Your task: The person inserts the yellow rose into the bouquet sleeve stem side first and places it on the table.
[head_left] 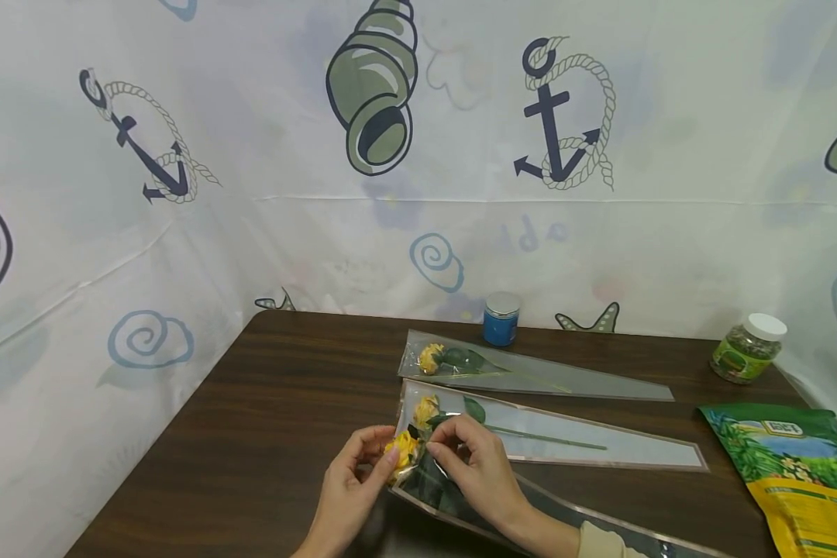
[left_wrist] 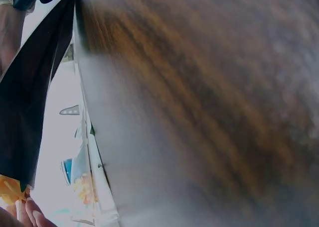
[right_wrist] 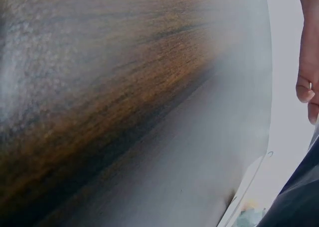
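Observation:
A yellow rose (head_left: 403, 448) lies in the mouth of a long black-backed clear flower sleeve (head_left: 432, 496) at the table's front. My left hand (head_left: 349, 484) holds the bloom from the left between thumb and curled fingers, at the sleeve's mouth. On the other side, my right hand (head_left: 484, 473) pinches the sleeve's edge beside the bloom, thumb against forefinger. The rose's stem is hidden by the sleeve and my right hand. In the left wrist view the yellow petals (left_wrist: 11, 189) show above fingertips (left_wrist: 32, 212), below the dark sleeve (left_wrist: 30, 102). The dark sleeve (right_wrist: 296, 197) also fills the right wrist view's lower right corner.
Behind lie two more sleeved yellow roses, one in a white sleeve (head_left: 656, 453), one in a grey sleeve (head_left: 621, 385). A blue jar (head_left: 501, 322) stands at the back. To the right are a white-lidded jar (head_left: 746, 353) and a green-and-yellow bag (head_left: 798, 473).

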Demonstrator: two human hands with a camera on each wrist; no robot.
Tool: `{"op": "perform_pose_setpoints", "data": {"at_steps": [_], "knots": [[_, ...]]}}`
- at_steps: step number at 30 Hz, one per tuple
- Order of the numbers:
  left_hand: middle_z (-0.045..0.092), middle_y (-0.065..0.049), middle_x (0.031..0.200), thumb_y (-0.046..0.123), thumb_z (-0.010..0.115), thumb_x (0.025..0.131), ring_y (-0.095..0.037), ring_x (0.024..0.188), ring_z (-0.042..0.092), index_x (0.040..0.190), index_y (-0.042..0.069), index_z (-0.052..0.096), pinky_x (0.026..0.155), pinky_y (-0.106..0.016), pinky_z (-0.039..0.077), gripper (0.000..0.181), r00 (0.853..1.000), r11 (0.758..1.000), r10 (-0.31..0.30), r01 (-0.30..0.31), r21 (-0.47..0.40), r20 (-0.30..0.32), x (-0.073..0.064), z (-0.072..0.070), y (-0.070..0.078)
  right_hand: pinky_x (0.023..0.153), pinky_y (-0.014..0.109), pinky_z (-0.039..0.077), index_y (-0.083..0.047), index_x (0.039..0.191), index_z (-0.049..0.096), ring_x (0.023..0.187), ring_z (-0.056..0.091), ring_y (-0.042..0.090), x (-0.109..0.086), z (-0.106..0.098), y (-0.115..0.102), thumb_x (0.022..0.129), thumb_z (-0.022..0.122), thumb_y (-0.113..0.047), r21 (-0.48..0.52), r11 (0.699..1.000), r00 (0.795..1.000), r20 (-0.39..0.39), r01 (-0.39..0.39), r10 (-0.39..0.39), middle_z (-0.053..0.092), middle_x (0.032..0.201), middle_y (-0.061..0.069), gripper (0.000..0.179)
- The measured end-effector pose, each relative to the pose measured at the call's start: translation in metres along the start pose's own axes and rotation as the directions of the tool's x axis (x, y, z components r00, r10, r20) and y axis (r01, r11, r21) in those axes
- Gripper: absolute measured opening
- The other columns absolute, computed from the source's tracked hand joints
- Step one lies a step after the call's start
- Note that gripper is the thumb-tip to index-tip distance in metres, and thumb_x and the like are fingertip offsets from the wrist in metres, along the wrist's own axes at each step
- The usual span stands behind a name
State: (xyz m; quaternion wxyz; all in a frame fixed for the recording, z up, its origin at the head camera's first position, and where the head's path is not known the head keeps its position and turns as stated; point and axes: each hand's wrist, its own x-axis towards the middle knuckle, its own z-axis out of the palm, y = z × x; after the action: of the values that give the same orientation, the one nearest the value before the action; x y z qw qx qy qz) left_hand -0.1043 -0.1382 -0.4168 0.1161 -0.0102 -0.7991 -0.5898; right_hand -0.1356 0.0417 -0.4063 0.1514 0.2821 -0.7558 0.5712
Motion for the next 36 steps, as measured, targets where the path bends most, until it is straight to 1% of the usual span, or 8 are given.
{"op": "perform_pose_setpoints", "data": {"at_steps": [6, 13, 17, 21, 24, 27, 32, 36], "knots": [[0.061, 0.010, 0.083, 0.027, 0.066, 0.088, -0.007, 0.073, 0.049, 0.102, 0.024, 0.069, 0.056, -0.022, 0.036, 0.014, 0.998, 0.995, 0.010, -0.016, 0.095, 0.065, -0.006, -0.001, 0.004, 0.053, 0.021, 0.047, -0.010, 0.086, 0.062, 0.066, 0.050, 0.002, -0.001, 0.000, 0.001, 0.085, 0.067, -0.008, -0.003, 1.000, 1.000, 0.011, 0.021, -0.021, 0.059, 0.079, 0.000, 0.006], [0.057, 0.014, 0.095, 0.042, 0.076, 0.076, -0.005, 0.082, 0.046, 0.101, 0.032, 0.067, 0.069, -0.022, 0.040, 0.029, 0.982, 0.960, 0.035, -0.084, 0.267, 0.185, -0.010, 0.000, 0.004, 0.053, 0.020, 0.046, -0.011, 0.086, 0.062, 0.066, 0.049, 0.002, -0.001, 0.003, 0.001, 0.086, 0.067, -0.007, -0.009, 0.998, 0.998, 0.027, 0.064, -0.064, 0.060, 0.079, 0.000, 0.006], [0.059, 0.009, 0.081, 0.037, 0.075, 0.079, 0.001, 0.065, 0.044, 0.096, 0.022, 0.071, 0.056, -0.017, 0.037, 0.023, 0.967, 0.968, 0.045, -0.104, 0.229, 0.250, -0.009, 0.000, 0.003, 0.052, 0.020, 0.046, -0.013, 0.086, 0.062, 0.063, 0.048, 0.002, -0.002, 0.004, 0.001, 0.087, 0.066, -0.008, 0.008, 0.999, 0.996, 0.064, 0.054, -0.054, 0.060, 0.080, -0.001, 0.006], [0.064, 0.003, 0.078, 0.032, 0.072, 0.082, 0.004, 0.055, 0.039, 0.079, 0.013, 0.067, 0.048, -0.015, 0.033, 0.020, 0.954, 0.980, 0.027, -0.083, 0.178, 0.299, -0.009, 0.000, 0.001, 0.055, 0.021, 0.048, -0.013, 0.088, 0.062, 0.066, 0.050, 0.002, -0.004, 0.001, 0.003, 0.088, 0.065, -0.011, 0.013, 0.999, 0.993, 0.110, 0.037, -0.038, 0.061, 0.082, 0.000, 0.003], [0.060, 0.005, 0.073, 0.031, 0.072, 0.082, 0.003, 0.055, 0.038, 0.069, 0.011, 0.059, 0.050, -0.016, 0.033, 0.027, 0.955, 0.982, -0.002, -0.054, 0.183, 0.297, -0.011, 0.000, -0.001, 0.058, 0.021, 0.049, -0.013, 0.092, 0.063, 0.069, 0.052, 0.002, -0.009, -0.011, 0.008, 0.089, 0.064, -0.012, -0.024, 0.998, 0.989, 0.142, 0.054, -0.050, 0.061, 0.084, -0.001, 0.003], [0.051, 0.009, 0.069, 0.033, 0.072, 0.082, 0.003, 0.057, 0.040, 0.077, 0.011, 0.067, 0.052, -0.017, 0.036, 0.023, 0.954, 0.980, -0.027, -0.034, 0.195, 0.299, -0.013, -0.002, -0.004, 0.059, 0.020, 0.049, -0.012, 0.095, 0.063, 0.071, 0.054, 0.003, -0.020, -0.035, 0.016, 0.087, 0.066, -0.011, -0.097, 0.990, 0.979, 0.186, 0.101, -0.082, 0.061, 0.087, -0.001, 0.008], [0.053, 0.008, 0.070, 0.035, 0.069, 0.085, 0.002, 0.056, 0.041, 0.097, 0.010, 0.072, 0.051, -0.019, 0.036, 0.028, 0.925, 0.984, -0.063, -0.006, 0.180, 0.375, -0.013, -0.006, -0.010, 0.055, 0.016, 0.044, -0.013, 0.099, 0.064, 0.070, 0.048, 0.000, -0.054, -0.083, 0.032, 0.082, 0.072, -0.018, -0.321, 0.929, 0.945, 0.317, 0.185, -0.079, 0.056, 0.091, -0.005, 0.020], [0.058, 0.007, 0.070, 0.034, 0.068, 0.085, 0.000, 0.052, 0.041, 0.105, 0.009, 0.069, 0.047, -0.020, 0.033, 0.033, 0.880, 0.980, -0.124, 0.038, 0.193, 0.458, -0.009, -0.013, -0.015, 0.051, 0.014, 0.032, -0.012, 0.108, 0.065, 0.067, 0.034, -0.006, -0.074, -0.114, 0.044, 0.084, 0.069, -0.035, -0.486, 0.832, 0.879, 0.478, 0.266, -0.001, 0.052, 0.091, -0.007, 0.034]]}}
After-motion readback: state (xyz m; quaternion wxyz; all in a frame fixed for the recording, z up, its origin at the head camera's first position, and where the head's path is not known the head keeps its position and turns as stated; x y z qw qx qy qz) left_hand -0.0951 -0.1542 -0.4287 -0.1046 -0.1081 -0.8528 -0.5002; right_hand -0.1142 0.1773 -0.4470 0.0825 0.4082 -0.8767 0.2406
